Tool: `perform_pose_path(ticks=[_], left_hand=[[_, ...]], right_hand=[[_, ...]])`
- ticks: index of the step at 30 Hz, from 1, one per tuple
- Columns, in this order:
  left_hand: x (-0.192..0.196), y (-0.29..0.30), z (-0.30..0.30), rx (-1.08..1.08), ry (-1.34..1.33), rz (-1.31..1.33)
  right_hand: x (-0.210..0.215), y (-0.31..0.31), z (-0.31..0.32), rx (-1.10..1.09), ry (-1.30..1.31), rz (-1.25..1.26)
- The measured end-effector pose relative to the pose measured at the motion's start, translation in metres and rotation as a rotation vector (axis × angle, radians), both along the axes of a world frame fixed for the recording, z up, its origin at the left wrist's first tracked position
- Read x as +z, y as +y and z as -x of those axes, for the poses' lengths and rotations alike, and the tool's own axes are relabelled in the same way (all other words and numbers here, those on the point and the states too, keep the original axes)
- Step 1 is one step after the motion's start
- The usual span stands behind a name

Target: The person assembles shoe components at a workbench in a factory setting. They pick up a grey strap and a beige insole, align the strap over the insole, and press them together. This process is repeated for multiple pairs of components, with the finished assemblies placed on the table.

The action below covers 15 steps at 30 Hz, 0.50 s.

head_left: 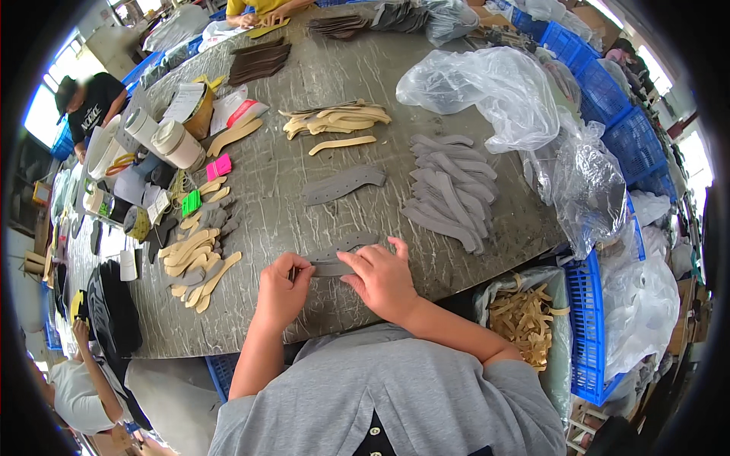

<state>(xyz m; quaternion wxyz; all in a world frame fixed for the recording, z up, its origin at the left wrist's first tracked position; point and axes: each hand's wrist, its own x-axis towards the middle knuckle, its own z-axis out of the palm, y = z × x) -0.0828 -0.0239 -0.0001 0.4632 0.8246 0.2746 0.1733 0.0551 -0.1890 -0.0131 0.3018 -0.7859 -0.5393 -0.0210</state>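
A curved grey strip (328, 269) is at the near edge of the table. Its left end is pinched between the thumb and fingers of my left hand (283, 290). My right hand (382, 280) grips the right part with thumb and fingers, its outer finger lifted. Just beyond lies a wider grey curved piece with small holes (350, 243), partly hidden by my fingers. Farther off is a small stack of grey holed pieces (344, 185). A large pile of grey curved strips (452, 190) sits to the right. One tan strip (342, 144) lies before a tan pile (334, 118).
Tan and grey pieces (199, 262) are heaped at left, near white jars (179, 144) and pink tags (219, 167). Clear plastic bags (494, 91) cover the right side. A bin of tan scraps (525, 323) and blue crates (584, 327) stand by the edge. Other people work around the table.
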Motion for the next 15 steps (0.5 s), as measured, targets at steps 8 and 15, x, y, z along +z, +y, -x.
perform_pose_path(ticks=[8, 15], left_hand=[[-0.001, -0.022, -0.019, -0.091, -0.128, 0.086], [-0.003, -0.025, -0.039, -0.278, 0.136, -0.188]], right_hand=[[0.018, -0.027, -0.021, -0.055, 0.200, 0.079], [0.010, -0.050, -0.057, -0.296, -0.097, 0.223]])
